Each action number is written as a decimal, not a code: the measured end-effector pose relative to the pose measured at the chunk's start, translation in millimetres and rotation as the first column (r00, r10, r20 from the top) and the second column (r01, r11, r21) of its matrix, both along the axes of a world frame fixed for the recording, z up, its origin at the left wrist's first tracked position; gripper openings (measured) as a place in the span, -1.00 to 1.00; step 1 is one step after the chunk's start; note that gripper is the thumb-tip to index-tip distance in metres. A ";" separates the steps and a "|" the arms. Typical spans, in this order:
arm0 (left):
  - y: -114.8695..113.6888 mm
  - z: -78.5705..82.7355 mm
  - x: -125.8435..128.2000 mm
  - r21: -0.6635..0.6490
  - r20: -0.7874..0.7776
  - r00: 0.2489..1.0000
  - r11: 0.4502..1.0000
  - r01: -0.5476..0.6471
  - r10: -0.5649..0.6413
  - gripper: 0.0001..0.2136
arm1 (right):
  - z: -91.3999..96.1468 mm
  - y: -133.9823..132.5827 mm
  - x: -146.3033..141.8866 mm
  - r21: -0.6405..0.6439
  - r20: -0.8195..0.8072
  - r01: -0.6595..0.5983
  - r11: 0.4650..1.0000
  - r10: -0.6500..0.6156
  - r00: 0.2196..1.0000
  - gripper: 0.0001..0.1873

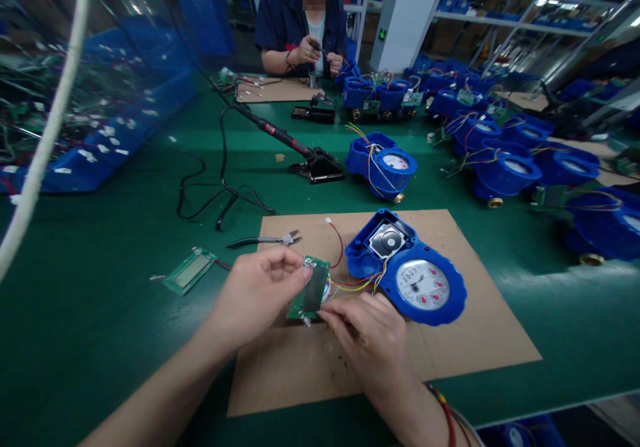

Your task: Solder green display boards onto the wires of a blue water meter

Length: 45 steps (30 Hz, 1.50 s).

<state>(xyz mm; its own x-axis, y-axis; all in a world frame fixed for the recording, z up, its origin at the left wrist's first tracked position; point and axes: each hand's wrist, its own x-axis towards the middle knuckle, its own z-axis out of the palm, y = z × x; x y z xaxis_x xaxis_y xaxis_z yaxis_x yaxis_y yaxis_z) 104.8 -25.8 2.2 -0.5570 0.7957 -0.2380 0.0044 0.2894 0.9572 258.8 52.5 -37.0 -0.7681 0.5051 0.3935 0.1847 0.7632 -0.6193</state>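
Between my two hands is a green circuit board [314,290] with a dark display strip. My left hand [265,290] pinches its upper left edge, thumb on top. The fingertips of my right hand [367,333] are closed at the board's lower right corner; whether they also hold a wire is hidden. Red, yellow and white wires [353,283] run from the board to a blue water meter [463,293], which lies with its round dial facing up on a cardboard sheet [470,347]. A second circuit board [189,271] with a pale screen lies left of my left hand.
Cutting pliers [265,240] lie at the cardboard's far left. Beyond are a soldering iron [285,137] in its stand and another blue meter [383,167]. Many meters [505,167] line the right side. A blue bin [115,157] of boards stands left. Opposite sits a co-worker [280,27].
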 end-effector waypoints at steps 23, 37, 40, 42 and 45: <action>1.4 -16.7 -10.7 0.043 0.249 0.968 0.999 -0.003 -0.008 -0.76 | 2.0 3.3 0.8 -0.372 -0.127 -0.012 0.928 -0.038 0.991 -0.87; -1.2 -18.7 -13.2 0.067 0.261 0.964 0.997 0.039 -0.055 -0.78 | 1.8 0.7 2.1 -0.543 -0.054 -0.014 0.840 -0.018 0.998 -0.80; -1.3 -18.7 -13.8 0.073 0.259 0.964 0.996 0.043 -0.060 -0.79 | 1.5 1.1 1.9 -0.548 -0.049 -0.017 0.836 -0.012 0.999 -0.78; -1.7 -19.0 -14.3 0.075 0.255 0.965 0.996 0.049 -0.067 -0.80 | 1.5 1.4 2.0 -0.546 -0.047 -0.020 0.838 -0.007 0.999 -0.78; -2.3 -19.6 -14.4 0.079 0.246 0.967 0.996 0.049 -0.067 -0.79 | 2.1 1.4 2.5 -0.538 -0.050 -0.021 0.843 -0.006 0.999 -0.78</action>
<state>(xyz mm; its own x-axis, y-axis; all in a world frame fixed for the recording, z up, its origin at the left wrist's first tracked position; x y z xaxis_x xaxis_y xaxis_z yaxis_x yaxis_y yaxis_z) 90.3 -28.1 -17.4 -0.4399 0.8451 -0.3038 -0.2208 0.2261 0.9488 261.2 53.9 -34.9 -0.7601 0.6425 0.0976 0.1400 0.3086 -0.9408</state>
